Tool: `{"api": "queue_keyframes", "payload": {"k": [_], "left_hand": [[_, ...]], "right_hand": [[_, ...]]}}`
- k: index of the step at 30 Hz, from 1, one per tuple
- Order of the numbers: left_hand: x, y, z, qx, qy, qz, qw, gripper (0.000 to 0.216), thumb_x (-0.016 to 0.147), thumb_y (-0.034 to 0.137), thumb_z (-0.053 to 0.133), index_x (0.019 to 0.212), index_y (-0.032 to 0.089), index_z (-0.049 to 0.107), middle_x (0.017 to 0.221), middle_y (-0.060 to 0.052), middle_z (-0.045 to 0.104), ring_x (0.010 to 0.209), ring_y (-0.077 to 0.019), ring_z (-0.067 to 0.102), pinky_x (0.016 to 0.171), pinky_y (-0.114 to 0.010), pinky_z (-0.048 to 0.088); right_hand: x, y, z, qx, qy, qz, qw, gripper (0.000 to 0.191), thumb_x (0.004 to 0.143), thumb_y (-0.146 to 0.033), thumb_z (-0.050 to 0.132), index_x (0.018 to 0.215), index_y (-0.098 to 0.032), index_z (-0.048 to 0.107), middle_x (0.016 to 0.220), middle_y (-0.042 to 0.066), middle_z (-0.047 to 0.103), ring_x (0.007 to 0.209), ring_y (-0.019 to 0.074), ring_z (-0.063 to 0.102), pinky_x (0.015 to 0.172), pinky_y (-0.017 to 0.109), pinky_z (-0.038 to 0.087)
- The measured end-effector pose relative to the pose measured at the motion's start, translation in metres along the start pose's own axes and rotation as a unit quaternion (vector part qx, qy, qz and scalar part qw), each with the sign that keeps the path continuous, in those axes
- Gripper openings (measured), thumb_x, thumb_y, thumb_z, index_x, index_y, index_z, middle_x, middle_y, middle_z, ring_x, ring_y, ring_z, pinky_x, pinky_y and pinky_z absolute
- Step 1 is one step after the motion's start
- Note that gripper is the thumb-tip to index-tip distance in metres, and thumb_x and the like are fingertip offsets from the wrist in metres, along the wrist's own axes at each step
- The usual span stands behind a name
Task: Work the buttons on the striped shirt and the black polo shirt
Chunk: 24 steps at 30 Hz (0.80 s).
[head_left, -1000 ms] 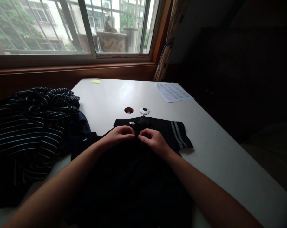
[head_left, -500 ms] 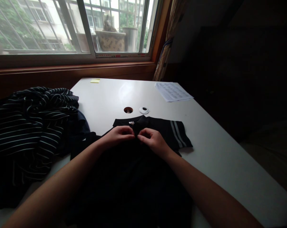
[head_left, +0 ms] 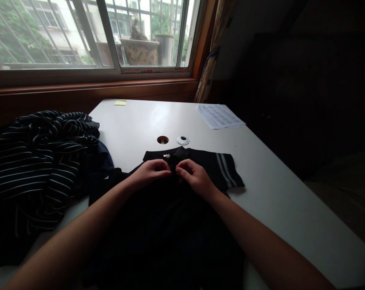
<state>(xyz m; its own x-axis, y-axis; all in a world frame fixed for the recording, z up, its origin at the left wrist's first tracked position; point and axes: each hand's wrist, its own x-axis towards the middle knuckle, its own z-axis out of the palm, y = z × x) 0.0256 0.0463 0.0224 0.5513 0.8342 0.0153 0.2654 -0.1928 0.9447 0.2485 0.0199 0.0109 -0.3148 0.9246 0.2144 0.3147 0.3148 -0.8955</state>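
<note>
A black polo shirt [head_left: 212,165] with pale stripes on its sleeve lies flat on the white table [head_left: 279,193], collar towards the window. My left hand [head_left: 150,171] and my right hand [head_left: 194,175] rest side by side just below the collar. Both have their fingers curled in a pinch on the shirt's front opening. What sits between the fingertips is too dark to make out.
A heap of dark striped clothing [head_left: 34,161] covers the table's left side. Beyond the collar are a round cable hole [head_left: 162,139] and its loose white cap [head_left: 182,140]. Printed papers [head_left: 219,116] lie far right, a yellow sticky note [head_left: 120,102] by the window sill.
My right hand has shifted slightly up towards the collar. The left hand and the shirt stay where they were.
</note>
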Motion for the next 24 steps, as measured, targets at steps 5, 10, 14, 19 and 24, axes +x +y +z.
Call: {"api": "queue_keyframes", "payload": {"k": [5, 10, 14, 19, 24], "left_hand": [[0.0, 0.0, 0.003, -0.013, -0.021, 0.046, 0.999, 0.028, 0.084, 0.043, 0.07, 0.088, 0.015, 0.068, 0.087, -0.005, 0.064, 0.084, -0.0188, 0.059, 0.078, -0.029, 0.048], [0.0, -0.003, 0.004, 0.012, -0.033, 0.11, 0.993, 0.024, 0.088, 0.039, 0.067, 0.092, 0.015, 0.072, 0.096, -0.007, 0.062, 0.09, -0.0195, 0.059, 0.084, -0.03, 0.048], [-0.002, -0.002, 0.002, 0.036, -0.053, 0.107, 0.992, 0.021, 0.089, 0.034, 0.065, 0.096, 0.017, 0.074, 0.094, -0.005, 0.058, 0.084, -0.0168, 0.059, 0.076, -0.026, 0.048], [-0.002, 0.001, 0.002, 0.038, -0.047, 0.109, 0.992, 0.015, 0.085, 0.029, 0.066, 0.092, 0.016, 0.068, 0.097, -0.006, 0.059, 0.087, -0.0178, 0.059, 0.078, -0.028, 0.049], [-0.001, -0.004, 0.005, 0.028, -0.021, 0.092, 0.995, 0.019, 0.08, 0.026, 0.07, 0.094, 0.016, 0.061, 0.092, -0.005, 0.061, 0.084, -0.0179, 0.06, 0.076, -0.029, 0.05]], "right_hand": [[-0.003, 0.001, 0.0, -0.131, 0.064, -0.124, 0.982, 0.039, 0.091, -0.018, 0.055, 0.129, -0.03, 0.057, 0.134, 0.009, 0.052, 0.099, 0.0202, 0.065, 0.084, 0.035, 0.057], [-0.003, -0.001, -0.001, -0.216, 0.001, -0.197, 0.956, 0.059, 0.09, -0.004, 0.044, 0.14, -0.035, 0.05, 0.159, 0.003, 0.027, 0.119, 0.0196, 0.059, 0.1, 0.037, 0.053], [-0.001, 0.001, -0.004, -0.273, -0.025, -0.214, 0.938, 0.053, 0.087, -0.001, 0.045, 0.129, -0.031, 0.058, 0.159, 0.003, 0.029, 0.131, 0.0238, 0.051, 0.103, 0.04, 0.052], [0.003, 0.009, -0.007, -0.301, -0.002, -0.197, 0.933, 0.042, 0.087, -0.002, 0.048, 0.119, -0.027, 0.059, 0.145, 0.007, 0.048, 0.125, 0.0247, 0.055, 0.102, 0.041, 0.05], [0.007, 0.017, -0.009, -0.276, 0.03, -0.186, 0.942, 0.041, 0.09, -0.007, 0.049, 0.126, -0.026, 0.054, 0.106, 0.007, 0.062, 0.103, 0.0244, 0.06, 0.094, 0.041, 0.05]]}}
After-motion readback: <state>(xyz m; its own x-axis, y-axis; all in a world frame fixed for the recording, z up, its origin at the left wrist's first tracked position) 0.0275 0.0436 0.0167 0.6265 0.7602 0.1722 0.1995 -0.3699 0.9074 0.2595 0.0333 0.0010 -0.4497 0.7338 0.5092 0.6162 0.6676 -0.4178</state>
